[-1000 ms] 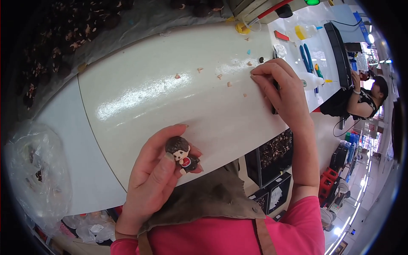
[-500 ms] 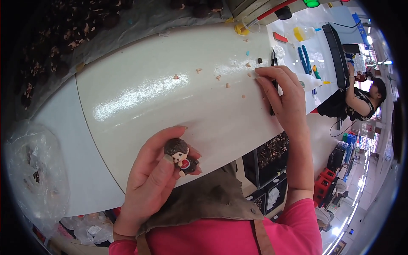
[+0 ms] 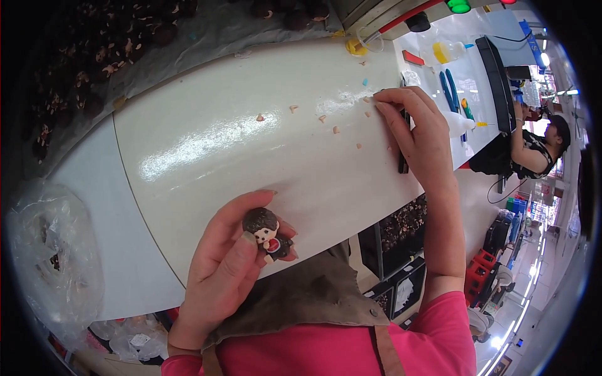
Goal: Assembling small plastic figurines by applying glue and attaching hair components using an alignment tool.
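My left hand (image 3: 229,250) is closed around a small figurine (image 3: 266,237) with dark hair, a pale face and a red round patch on its front. The thumb presses on its side. Over the right part of the white tabletop, my right hand (image 3: 417,125) pinches a small dark piece (image 3: 377,94) between thumb and fingertips; most of that piece is hidden. Several tiny peach-coloured parts, such as this one (image 3: 322,118), lie scattered just left of my right fingers. A tiny blue bit (image 3: 365,82) rests beyond them. Black tweezers (image 3: 403,160) lie partly behind my right hand.
Many dark and peach-coloured parts (image 3: 125,44) lie on a plastic sheet at the far left. To the right are blue-handled tools (image 3: 449,88), a white squeeze bottle (image 3: 459,124) and a black tray (image 3: 495,81). A clear bag (image 3: 56,250) sits left; a co-worker (image 3: 533,147) is at right.
My right fingers have closed on the small dark piece, which lay on the table just beyond them before. My left hand and the figurine have stayed nearly still, the figurine tilting slightly.
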Action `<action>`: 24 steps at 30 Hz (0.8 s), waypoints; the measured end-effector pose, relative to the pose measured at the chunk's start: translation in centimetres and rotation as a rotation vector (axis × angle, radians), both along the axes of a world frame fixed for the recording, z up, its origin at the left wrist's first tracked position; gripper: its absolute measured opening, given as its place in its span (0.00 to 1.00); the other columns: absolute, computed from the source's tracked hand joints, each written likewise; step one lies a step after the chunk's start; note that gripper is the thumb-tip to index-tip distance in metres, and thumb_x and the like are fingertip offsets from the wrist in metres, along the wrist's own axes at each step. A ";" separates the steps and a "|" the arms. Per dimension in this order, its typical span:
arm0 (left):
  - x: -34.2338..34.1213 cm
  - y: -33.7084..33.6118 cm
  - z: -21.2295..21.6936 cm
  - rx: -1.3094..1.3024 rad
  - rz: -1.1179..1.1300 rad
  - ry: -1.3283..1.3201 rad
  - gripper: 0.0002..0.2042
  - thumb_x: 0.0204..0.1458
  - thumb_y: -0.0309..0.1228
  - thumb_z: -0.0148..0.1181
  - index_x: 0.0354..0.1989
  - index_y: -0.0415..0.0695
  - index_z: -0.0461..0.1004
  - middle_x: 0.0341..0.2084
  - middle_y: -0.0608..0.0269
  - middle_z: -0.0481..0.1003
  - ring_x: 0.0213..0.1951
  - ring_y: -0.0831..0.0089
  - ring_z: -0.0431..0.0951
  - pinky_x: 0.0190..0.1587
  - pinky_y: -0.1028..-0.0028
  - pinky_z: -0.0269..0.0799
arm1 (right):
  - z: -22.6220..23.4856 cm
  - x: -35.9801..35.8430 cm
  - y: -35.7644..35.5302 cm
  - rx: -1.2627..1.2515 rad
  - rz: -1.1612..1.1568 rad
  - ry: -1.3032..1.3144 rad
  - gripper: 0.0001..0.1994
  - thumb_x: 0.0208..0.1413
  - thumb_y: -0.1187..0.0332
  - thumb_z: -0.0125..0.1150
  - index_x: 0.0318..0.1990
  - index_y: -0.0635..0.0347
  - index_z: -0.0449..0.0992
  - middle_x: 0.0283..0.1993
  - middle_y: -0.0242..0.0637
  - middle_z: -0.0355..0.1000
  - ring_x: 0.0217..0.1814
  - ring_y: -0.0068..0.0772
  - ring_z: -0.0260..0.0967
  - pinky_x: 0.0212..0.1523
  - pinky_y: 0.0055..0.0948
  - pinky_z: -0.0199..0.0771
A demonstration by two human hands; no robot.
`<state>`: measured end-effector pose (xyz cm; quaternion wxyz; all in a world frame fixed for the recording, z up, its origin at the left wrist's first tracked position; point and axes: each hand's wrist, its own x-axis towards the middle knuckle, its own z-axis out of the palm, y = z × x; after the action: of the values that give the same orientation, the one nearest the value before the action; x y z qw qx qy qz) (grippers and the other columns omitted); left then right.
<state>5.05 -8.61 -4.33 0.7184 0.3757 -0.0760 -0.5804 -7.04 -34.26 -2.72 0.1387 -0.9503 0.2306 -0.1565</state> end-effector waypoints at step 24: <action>0.5 0.2 -0.3 -0.073 -0.031 0.048 0.21 0.60 0.34 0.42 0.59 0.38 0.52 0.42 0.52 0.67 0.42 0.69 0.69 0.47 0.69 0.67 | -0.4 0.4 -1.5 -0.365 0.367 0.034 0.10 0.42 0.77 0.59 0.36 0.58 0.74 0.35 0.35 0.69 0.37 0.37 0.67 0.38 0.30 0.69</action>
<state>5.60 -8.37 -4.59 0.7243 0.3338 -0.0855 -0.5972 -6.62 -35.74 -3.12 -0.0129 -0.9880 0.0246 -0.1518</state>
